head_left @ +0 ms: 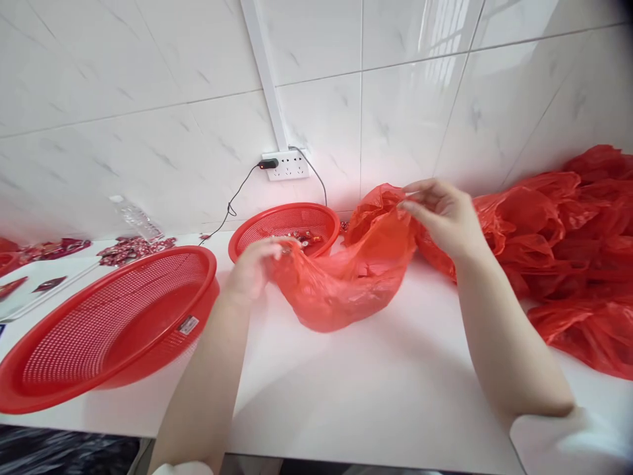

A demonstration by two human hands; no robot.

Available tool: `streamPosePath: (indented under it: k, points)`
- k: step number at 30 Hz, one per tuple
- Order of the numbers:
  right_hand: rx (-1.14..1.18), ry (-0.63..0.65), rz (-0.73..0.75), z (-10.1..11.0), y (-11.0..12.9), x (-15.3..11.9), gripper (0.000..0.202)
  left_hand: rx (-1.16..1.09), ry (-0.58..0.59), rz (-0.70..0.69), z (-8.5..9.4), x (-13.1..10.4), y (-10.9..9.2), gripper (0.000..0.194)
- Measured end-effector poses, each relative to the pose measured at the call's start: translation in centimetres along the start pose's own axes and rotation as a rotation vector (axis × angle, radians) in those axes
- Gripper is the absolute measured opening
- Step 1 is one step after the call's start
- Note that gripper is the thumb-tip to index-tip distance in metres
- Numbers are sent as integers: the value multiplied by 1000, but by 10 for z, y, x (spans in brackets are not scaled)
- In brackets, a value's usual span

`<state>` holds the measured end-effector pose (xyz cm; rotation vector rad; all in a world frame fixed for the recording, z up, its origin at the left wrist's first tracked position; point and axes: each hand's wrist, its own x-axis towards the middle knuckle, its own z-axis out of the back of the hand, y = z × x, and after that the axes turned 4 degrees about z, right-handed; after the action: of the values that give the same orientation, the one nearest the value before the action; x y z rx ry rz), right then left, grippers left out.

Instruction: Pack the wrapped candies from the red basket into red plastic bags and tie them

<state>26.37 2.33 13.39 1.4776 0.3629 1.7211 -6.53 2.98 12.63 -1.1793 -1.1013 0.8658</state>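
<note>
A thin red plastic bag (341, 290) is stretched between my two hands over the white table, its bottom sagging. My left hand (253, 267) is closed on the bag's left edge, slightly blurred. Thumb and fingers of my right hand (438, 214) pinch the bag's upper right edge. Dark shapes show faintly through the plastic. Behind my left hand stands a small red basket (247, 231) holding small wrapped items (309, 239). More red bags (548, 231) are heaped to the right of my right hand.
A large red basket (148, 316) stands at the left. Behind it are a clear bottle (136, 218) and red patterned packets (131, 251). A power strip (288, 166) with a plugged-in cable is on the tiled wall. The white table's (376, 409) front edge runs along the bottom.
</note>
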Motion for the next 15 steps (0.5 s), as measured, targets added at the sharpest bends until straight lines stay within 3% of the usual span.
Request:
streamPosePath:
  k: [2, 5, 9, 13, 15]
  points:
    - [123, -213, 83, -2, 3, 1, 14, -209, -52, -91, 0, 7, -19, 21]
    - [115, -259, 124, -5, 9, 0, 14, -289, -54, -222, -7, 12, -33, 24]
    - [97, -78, 122, -13, 21, -5, 33, -227, 59, -216, -25, 10, -31, 47]
    - [239, 146, 166, -34, 35, -17, 53, 12, 248, -10, -51, 2, -22, 76]
    - [313, 298, 191, -45, 41, -24, 55, 182, 329, 27, -66, -2, -18, 82]
